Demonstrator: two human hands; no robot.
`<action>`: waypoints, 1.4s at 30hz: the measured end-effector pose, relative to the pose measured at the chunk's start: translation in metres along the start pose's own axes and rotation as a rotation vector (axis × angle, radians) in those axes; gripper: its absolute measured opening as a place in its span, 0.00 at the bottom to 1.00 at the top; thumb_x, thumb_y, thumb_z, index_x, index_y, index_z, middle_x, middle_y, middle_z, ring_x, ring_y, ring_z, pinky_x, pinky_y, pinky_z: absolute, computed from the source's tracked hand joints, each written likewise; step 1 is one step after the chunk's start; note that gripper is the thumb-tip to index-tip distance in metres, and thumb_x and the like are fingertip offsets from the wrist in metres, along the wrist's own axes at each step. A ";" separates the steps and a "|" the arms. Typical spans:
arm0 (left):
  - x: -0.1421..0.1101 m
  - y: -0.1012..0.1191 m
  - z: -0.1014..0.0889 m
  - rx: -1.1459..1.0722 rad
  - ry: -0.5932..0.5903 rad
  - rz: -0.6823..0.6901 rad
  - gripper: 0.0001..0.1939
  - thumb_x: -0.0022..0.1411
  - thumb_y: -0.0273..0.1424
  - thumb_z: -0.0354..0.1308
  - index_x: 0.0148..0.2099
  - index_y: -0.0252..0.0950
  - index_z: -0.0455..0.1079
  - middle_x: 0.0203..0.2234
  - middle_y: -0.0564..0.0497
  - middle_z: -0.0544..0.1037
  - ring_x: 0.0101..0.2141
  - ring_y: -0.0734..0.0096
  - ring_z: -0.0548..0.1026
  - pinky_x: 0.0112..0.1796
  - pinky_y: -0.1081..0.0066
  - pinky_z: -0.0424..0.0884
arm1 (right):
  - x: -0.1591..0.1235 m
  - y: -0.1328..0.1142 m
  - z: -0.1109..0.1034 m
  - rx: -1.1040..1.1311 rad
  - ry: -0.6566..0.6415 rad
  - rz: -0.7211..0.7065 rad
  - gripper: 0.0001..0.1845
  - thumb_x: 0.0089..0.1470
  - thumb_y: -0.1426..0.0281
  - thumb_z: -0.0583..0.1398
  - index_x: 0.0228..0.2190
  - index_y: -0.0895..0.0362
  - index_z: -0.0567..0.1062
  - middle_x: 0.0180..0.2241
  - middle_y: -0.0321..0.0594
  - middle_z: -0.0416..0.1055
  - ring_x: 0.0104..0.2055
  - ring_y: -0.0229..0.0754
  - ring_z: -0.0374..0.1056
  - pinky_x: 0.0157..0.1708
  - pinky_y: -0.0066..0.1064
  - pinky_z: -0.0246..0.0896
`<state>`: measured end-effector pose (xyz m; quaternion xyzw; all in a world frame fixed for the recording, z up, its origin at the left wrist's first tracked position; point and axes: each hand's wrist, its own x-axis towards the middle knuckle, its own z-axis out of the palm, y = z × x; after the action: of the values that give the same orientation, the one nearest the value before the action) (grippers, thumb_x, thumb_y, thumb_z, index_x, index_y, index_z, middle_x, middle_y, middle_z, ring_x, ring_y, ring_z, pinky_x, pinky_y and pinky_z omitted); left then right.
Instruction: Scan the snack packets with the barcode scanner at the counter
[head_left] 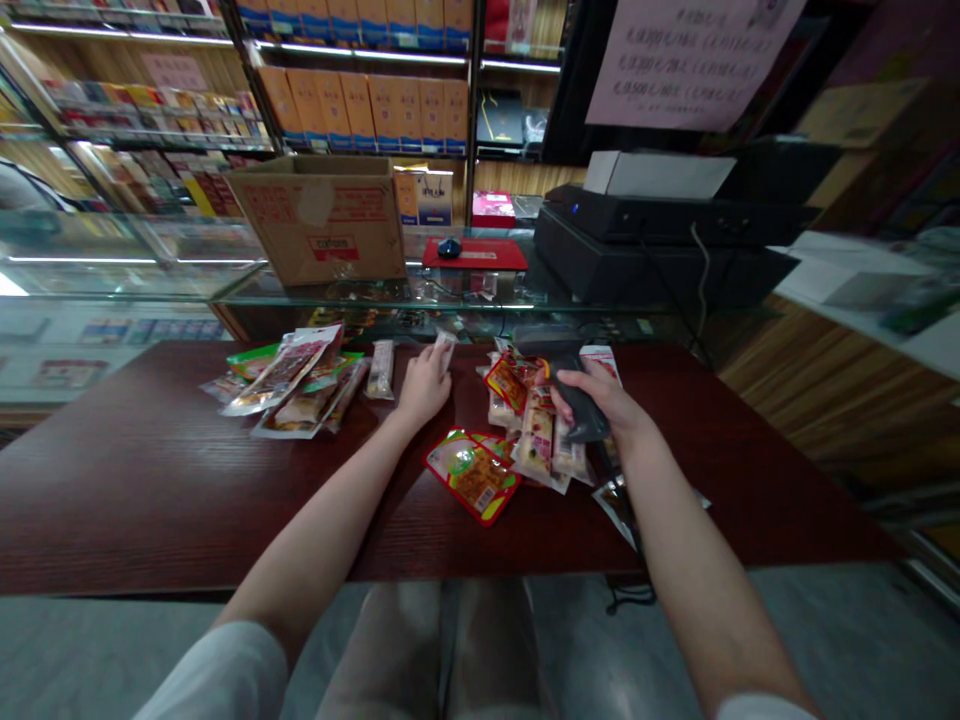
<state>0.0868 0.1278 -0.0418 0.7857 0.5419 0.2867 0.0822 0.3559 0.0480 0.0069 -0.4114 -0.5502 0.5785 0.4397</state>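
Note:
My left hand (426, 384) is closed on a small wrapped snack bar (447, 345), whose end sticks out past the fingertips. Just left of it lies another wrapped snack bar (381, 368). In my right hand (600, 393) is a dark handheld barcode scanner (586, 418), held above a heap of wrapped snack bars (535, 436) and small red packets (506, 384). Its cable runs down past the table's front edge. Between my arms lies a red-edged snack packet (477, 480), flat on the table. Part of the heap is hidden under the scanner.
Several snack pouches (289, 372) are piled on the left of the dark red table (150, 470). Behind stands a glass counter with a cardboard box (330, 225), a mouse (448, 248) on a red mat (495, 254), and black machines (600, 245). A silvery packet (616, 508) lies under my right forearm.

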 end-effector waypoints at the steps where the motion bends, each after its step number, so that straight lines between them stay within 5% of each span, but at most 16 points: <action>1: 0.001 -0.001 -0.002 -0.057 0.092 0.059 0.31 0.61 0.23 0.52 0.67 0.33 0.60 0.64 0.36 0.66 0.61 0.53 0.68 0.59 0.56 0.65 | -0.001 -0.002 0.001 -0.008 0.004 -0.002 0.19 0.52 0.57 0.63 0.39 0.60 0.73 0.14 0.32 0.66 0.14 0.34 0.57 0.15 0.25 0.53; 4: 0.002 -0.001 -0.004 -0.163 0.251 0.193 0.37 0.62 0.27 0.54 0.72 0.39 0.50 0.67 0.40 0.63 0.61 0.56 0.70 0.57 0.58 0.69 | -0.003 -0.006 0.008 -0.034 0.027 -0.014 0.20 0.51 0.57 0.65 0.38 0.59 0.72 0.15 0.32 0.66 0.15 0.33 0.58 0.15 0.25 0.54; 7: 0.001 0.000 -0.001 -0.152 0.241 0.223 0.41 0.61 0.28 0.55 0.73 0.38 0.44 0.65 0.39 0.66 0.58 0.56 0.72 0.54 0.58 0.72 | -0.004 -0.009 0.014 -0.046 0.061 -0.059 0.22 0.48 0.56 0.67 0.39 0.58 0.70 0.21 0.34 0.70 0.16 0.32 0.58 0.15 0.25 0.54; 17: -0.004 0.015 -0.009 -0.005 0.140 0.133 0.34 0.63 0.27 0.51 0.71 0.34 0.50 0.67 0.40 0.62 0.65 0.60 0.63 0.63 0.62 0.62 | -0.005 -0.007 0.015 -0.065 0.071 -0.061 0.22 0.49 0.54 0.67 0.36 0.54 0.67 0.18 0.30 0.66 0.15 0.34 0.58 0.15 0.26 0.53; 23: -0.001 0.000 -0.033 0.301 0.213 -0.124 0.32 0.64 0.23 0.45 0.70 0.24 0.54 0.61 0.27 0.65 0.59 0.44 0.68 0.55 0.53 0.68 | -0.005 -0.012 0.015 -0.046 0.068 -0.053 0.20 0.49 0.56 0.66 0.35 0.57 0.70 0.16 0.31 0.65 0.15 0.33 0.57 0.15 0.26 0.52; 27: -0.003 -0.018 -0.038 0.445 0.149 -0.288 0.27 0.66 0.23 0.40 0.64 0.23 0.63 0.56 0.23 0.69 0.62 0.34 0.62 0.47 0.47 0.72 | -0.004 -0.009 0.011 -0.065 0.059 -0.059 0.18 0.51 0.56 0.64 0.35 0.58 0.72 0.14 0.32 0.66 0.14 0.34 0.57 0.14 0.25 0.52; 32: -0.004 -0.025 -0.035 0.424 0.125 -0.233 0.27 0.64 0.19 0.39 0.61 0.20 0.66 0.63 0.24 0.63 0.65 0.35 0.57 0.57 0.40 0.61 | -0.005 -0.006 0.006 -0.032 0.072 -0.051 0.17 0.52 0.58 0.64 0.37 0.57 0.72 0.15 0.31 0.66 0.15 0.34 0.58 0.15 0.26 0.54; 36: -0.003 0.000 -0.024 0.291 0.106 -0.036 0.22 0.67 0.26 0.45 0.58 0.27 0.70 0.60 0.29 0.69 0.64 0.43 0.61 0.62 0.44 0.56 | -0.007 -0.010 0.001 -0.022 0.116 -0.068 0.17 0.51 0.58 0.64 0.37 0.56 0.72 0.16 0.31 0.66 0.15 0.34 0.57 0.15 0.27 0.55; 39: -0.004 0.029 -0.003 -0.058 -0.138 0.011 0.16 0.66 0.32 0.52 0.51 0.31 0.74 0.49 0.37 0.78 0.52 0.53 0.75 0.55 0.57 0.68 | -0.008 -0.014 -0.003 -0.034 0.146 -0.085 0.16 0.51 0.58 0.64 0.36 0.56 0.72 0.15 0.31 0.65 0.15 0.34 0.57 0.15 0.27 0.54; 42: -0.007 0.044 0.018 -0.480 -0.362 -0.126 0.13 0.60 0.31 0.58 0.45 0.32 0.74 0.39 0.44 0.81 0.40 0.62 0.79 0.44 0.64 0.75 | -0.007 -0.015 -0.006 -0.044 0.155 -0.097 0.16 0.50 0.57 0.64 0.34 0.56 0.72 0.14 0.31 0.65 0.15 0.35 0.57 0.15 0.27 0.53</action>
<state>0.1302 0.1069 -0.0393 0.7470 0.4829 0.2562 0.3784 0.3642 0.0434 0.0217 -0.4376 -0.5462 0.5107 0.4993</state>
